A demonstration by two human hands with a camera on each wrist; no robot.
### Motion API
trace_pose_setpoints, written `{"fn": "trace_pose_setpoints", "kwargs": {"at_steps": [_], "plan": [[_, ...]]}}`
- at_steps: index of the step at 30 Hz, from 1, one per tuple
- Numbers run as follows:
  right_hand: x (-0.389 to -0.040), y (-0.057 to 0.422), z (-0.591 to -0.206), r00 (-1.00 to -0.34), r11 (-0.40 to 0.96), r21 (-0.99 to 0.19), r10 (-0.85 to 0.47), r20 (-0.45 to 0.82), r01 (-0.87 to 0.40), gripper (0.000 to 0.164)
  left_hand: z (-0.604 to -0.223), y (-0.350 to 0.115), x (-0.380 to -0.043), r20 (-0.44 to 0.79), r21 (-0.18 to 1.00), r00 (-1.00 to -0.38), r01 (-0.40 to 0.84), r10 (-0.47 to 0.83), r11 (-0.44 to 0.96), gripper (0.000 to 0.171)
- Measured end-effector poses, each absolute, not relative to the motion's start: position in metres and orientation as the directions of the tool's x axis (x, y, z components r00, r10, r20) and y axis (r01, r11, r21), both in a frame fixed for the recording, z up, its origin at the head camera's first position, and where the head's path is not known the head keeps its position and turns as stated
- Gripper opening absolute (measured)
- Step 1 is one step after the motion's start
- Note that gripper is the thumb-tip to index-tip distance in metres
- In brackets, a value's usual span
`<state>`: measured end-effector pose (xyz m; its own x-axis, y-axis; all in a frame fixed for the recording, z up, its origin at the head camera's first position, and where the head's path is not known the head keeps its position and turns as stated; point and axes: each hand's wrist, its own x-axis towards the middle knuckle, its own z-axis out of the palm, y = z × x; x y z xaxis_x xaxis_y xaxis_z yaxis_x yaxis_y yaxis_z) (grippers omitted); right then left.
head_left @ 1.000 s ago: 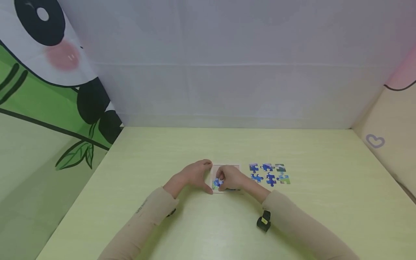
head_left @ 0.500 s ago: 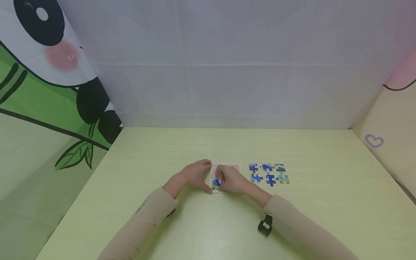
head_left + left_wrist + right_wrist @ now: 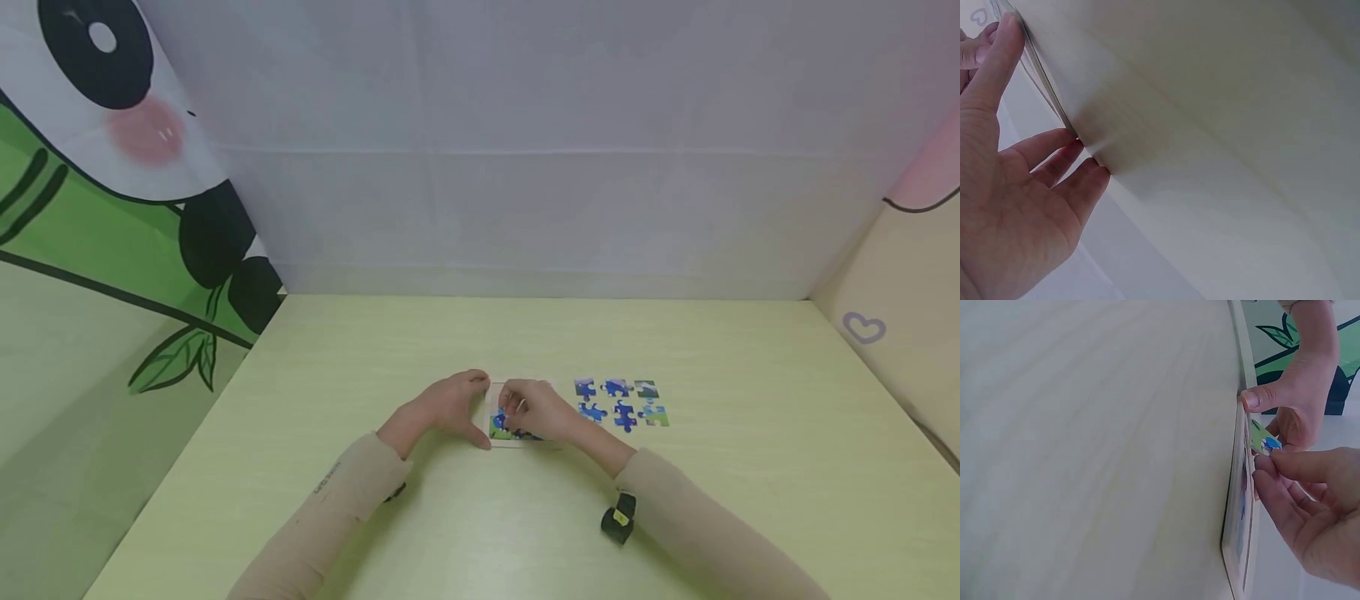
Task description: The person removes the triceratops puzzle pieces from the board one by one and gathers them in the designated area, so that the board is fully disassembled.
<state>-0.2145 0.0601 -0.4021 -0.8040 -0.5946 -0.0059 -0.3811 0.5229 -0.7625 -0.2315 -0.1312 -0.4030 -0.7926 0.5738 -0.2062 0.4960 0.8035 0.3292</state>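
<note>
A shallow puzzle tray (image 3: 525, 444) with a pale rim lies on the table. My left hand (image 3: 450, 404) steadies its left side, the thumb (image 3: 1260, 399) at the near corner and the fingers (image 3: 1088, 178) by the far one. My right hand (image 3: 540, 408) is over the tray. In the right wrist view it pinches a green and blue jigsaw piece (image 3: 1265, 439) between thumb and fingertips, tilted up at the tray's left end. Dark blue printed parts show in the tray's near side under the right hand, which hides much of the tray.
Right of the tray lie several loose jigsaw pieces (image 3: 624, 414) in two rows, blue, purple and green. The pale wooden table (image 3: 375, 342) ends at a white backdrop (image 3: 540, 225). A cartoon-printed cloth (image 3: 150, 250) hangs at the left.
My right hand stays over the tray's left part and shifts its wrist slightly to the right, its fingers moving a little around the piece. The left hand keeps its place; the loose pieces lie unchanged.
</note>
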Motion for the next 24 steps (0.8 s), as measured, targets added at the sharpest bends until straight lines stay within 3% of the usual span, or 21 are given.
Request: {"fn": "trace_pose_setpoints", "kwargs": {"at_steps": [24], "plan": [[-0.198, 0.152, -0.392, -0.854, 0.604, -0.696, -0.520, 0.025, -0.388, 0.013, -0.405, -0.129, -0.232, -0.225, 0.316, -0.800, 0.480, 0.556, 0.818, 0.100]]}}
